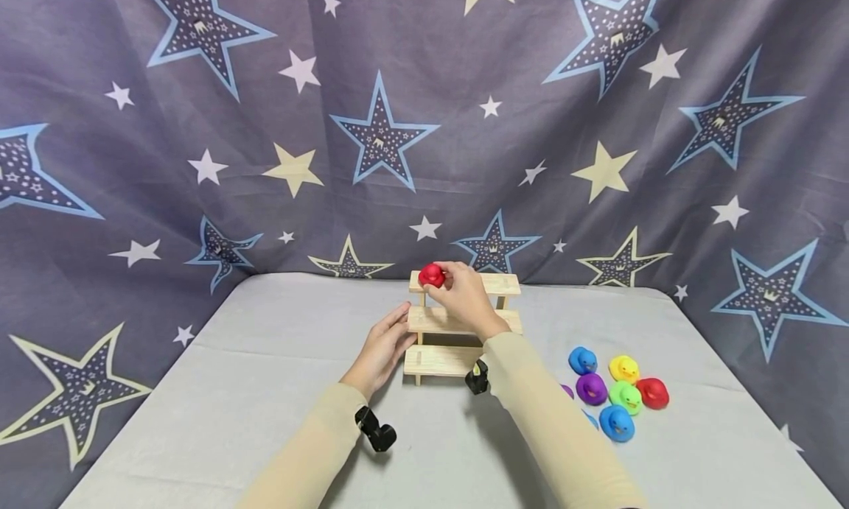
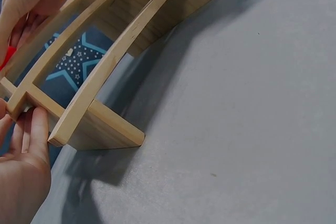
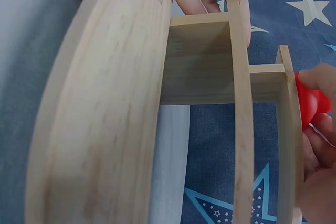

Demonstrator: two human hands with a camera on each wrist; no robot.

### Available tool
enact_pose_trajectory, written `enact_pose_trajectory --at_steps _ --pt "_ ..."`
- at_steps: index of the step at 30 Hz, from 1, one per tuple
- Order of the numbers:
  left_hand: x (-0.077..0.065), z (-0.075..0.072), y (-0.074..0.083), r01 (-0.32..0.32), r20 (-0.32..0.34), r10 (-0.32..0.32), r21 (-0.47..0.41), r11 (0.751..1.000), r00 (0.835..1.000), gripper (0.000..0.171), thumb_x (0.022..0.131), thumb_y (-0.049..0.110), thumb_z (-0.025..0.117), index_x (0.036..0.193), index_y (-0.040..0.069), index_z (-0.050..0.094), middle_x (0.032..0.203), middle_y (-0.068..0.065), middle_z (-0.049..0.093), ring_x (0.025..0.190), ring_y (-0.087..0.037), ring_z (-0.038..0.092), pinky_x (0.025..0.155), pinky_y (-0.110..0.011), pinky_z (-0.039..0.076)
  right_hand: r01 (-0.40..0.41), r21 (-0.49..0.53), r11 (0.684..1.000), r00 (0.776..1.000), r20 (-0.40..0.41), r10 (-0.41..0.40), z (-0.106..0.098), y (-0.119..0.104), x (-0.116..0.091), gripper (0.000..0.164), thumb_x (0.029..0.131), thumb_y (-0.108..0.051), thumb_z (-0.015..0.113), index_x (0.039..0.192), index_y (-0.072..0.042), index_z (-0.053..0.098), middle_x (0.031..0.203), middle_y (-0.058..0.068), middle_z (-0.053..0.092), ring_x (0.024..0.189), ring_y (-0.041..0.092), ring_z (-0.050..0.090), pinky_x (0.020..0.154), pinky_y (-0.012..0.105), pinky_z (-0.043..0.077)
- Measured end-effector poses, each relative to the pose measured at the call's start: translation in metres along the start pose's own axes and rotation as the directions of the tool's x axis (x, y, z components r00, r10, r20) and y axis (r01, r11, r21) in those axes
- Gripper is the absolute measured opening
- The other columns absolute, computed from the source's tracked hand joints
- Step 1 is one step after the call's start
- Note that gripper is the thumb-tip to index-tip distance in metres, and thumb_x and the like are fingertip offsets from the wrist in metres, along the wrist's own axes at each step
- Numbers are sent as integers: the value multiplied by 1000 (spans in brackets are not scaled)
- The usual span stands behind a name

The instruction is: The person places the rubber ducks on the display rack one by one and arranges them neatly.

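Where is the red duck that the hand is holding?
In the head view, the red duck is at the left end of the top shelf, pinched by the right hand.

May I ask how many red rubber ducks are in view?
2: one red duck is in the right hand at the top shelf; another red duck sits on the table, right of the green duck. The right sleeve may hide others.

Right hand [image 1: 466,299]: we pinch between thumb [image 1: 435,293] and fingertips [image 1: 449,267] | left hand [image 1: 382,349]: nearer us, left of that pinch, fingers [image 1: 398,315] reaching forward, holding on | left forearm [image 1: 310,437], right forearm [image 1: 550,420]: sleeved, both stretched forward, converging toward the grip
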State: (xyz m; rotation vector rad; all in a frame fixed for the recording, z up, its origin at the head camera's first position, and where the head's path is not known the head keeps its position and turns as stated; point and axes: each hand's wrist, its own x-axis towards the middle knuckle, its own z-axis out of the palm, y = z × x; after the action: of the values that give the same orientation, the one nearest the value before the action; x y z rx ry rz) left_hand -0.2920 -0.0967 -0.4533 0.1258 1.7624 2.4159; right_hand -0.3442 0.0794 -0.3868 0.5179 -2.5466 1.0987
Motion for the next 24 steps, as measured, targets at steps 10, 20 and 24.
enact_pose_trajectory --at_steps 10,20,24 --pt "-1 1 1 -3 1 3 0 1000 1000 54 104 2 41 157 3 29 159 -19 29 142 -32 36 115 -35 40 -15 111 994 1000 10 14 -2 1 -2 66 84 -20 81 140 1 54 120 16 61 103 29 65 94 37 58" --pt "-2 1 1 0 -1 0 -4 1000 1000 54 104 3 41 157 3 29 159 -18 31 142 -31 37 115 -33 41 0 88 996 999 54 -4 -16 3 -9 74 84 -22 82 145 2 47 130 20 57 115 29 62 100 36 55" --pt "-2 1 1 -9 2 9 -2 1000 1000 55 104 2 41 157 2 29 159 -19 30 143 -32 36 115 -33 41 -12 86 996 997 75 5 -25 3 -14 76 85 -25 81 147 -1 45 136 20 55 116 30 61 101 39 55"
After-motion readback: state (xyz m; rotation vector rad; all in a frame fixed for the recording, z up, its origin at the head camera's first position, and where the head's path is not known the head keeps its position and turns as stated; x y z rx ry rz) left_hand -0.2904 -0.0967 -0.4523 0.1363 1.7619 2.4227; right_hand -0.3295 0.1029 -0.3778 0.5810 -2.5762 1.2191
